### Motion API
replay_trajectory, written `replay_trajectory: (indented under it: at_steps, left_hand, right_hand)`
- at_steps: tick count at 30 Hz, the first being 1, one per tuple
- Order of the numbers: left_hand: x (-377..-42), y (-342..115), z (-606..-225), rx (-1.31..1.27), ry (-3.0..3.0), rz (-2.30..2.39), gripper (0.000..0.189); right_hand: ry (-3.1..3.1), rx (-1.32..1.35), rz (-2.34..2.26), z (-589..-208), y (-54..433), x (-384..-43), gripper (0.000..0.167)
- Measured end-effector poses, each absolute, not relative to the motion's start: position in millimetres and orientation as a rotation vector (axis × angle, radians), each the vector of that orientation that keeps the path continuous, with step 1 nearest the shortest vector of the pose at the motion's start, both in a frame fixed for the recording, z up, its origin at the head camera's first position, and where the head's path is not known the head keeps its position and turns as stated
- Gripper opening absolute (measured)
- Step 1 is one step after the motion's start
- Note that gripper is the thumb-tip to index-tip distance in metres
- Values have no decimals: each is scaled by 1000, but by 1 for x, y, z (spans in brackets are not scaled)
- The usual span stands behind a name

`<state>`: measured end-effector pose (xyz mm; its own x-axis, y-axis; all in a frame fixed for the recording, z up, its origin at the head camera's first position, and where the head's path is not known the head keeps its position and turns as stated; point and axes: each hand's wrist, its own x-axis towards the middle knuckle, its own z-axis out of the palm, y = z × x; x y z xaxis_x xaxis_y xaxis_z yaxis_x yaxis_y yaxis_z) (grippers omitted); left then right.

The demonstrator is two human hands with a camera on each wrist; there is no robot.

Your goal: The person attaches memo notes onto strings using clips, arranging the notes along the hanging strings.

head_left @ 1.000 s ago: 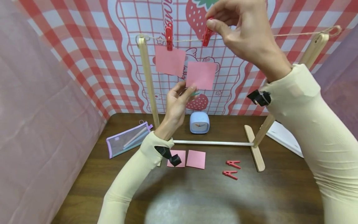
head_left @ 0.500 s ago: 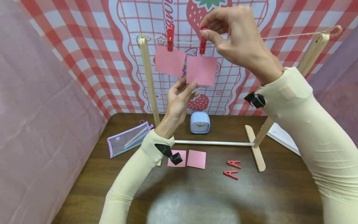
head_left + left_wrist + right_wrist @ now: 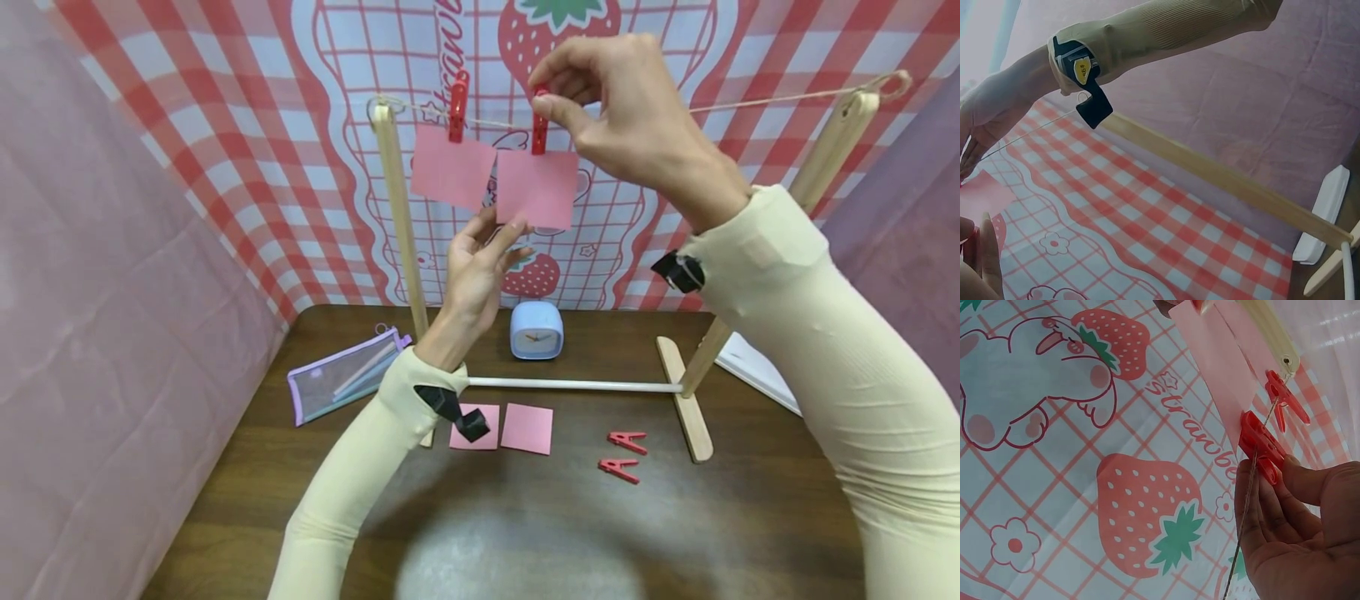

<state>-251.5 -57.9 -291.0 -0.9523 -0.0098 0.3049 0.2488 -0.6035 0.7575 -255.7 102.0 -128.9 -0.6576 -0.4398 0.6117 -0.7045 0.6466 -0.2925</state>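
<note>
A square pink paper note [image 3: 537, 190] is pinched at its lower left corner by my left hand [image 3: 474, 271]. Above it, my right hand [image 3: 626, 112] pinches the handle end of a red clothespin [image 3: 539, 137] on the string [image 3: 765, 103]. In the right wrist view the clothespin's tip [image 3: 1249, 425] overlaps the note's edge, and the string runs by the peg. To the left hangs another pink note [image 3: 452, 167], held on the string by a second red clothespin [image 3: 457, 112]. The left wrist view shows only part of the pinched note [image 3: 985, 195].
The string spans two wooden posts [image 3: 397, 208], joined low by a white rod [image 3: 570, 384]. On the table lie two pink notes [image 3: 527, 429], two red clothespins [image 3: 619, 470], a blue clock [image 3: 536, 330], a mesh pouch [image 3: 345, 375] and a white object [image 3: 757, 371] at right.
My right hand has come down and slightly left with the clothespin, whose tip now meets the note's top edge. My left hand has raised the note a little, and the string sags more.
</note>
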Motion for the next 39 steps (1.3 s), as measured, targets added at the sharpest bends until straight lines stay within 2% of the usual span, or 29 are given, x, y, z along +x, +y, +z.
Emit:
replay_trajectory:
  at_steps: [21,39]
  left_hand:
    - [-252,-59,-291,-434,-1301,-2674,22]
    - [-251,-62,-297,-500,-1431,-2619,23]
  right_hand:
    - [-2413,913,732,-133,106,-255,31]
    - [-2365,900,761,-131,105,-256,49]
